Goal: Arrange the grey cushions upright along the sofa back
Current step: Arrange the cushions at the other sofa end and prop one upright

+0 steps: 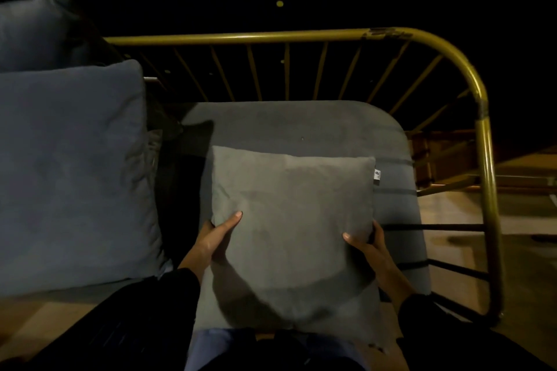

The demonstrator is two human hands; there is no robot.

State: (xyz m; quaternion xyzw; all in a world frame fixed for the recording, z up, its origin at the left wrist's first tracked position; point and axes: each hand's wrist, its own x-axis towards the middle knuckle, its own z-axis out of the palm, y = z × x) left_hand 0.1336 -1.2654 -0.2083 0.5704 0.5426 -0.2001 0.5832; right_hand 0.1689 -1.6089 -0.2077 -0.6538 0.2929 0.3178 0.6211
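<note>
Got the grey cushion pinched by its sides, left hand and right hand, over the seat. Those rail bars look gappy in this dark, so it might slump through.

Two bare hands with dark long sleeves

Black long sleeves are worn to the wrists of the left hand and right hand; blue trousers are seen below.

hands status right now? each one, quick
Left hand: closed on the left edge of the grey cushion, thumb on top.
Right hand: closed on the same cushion's right edge.
</note>
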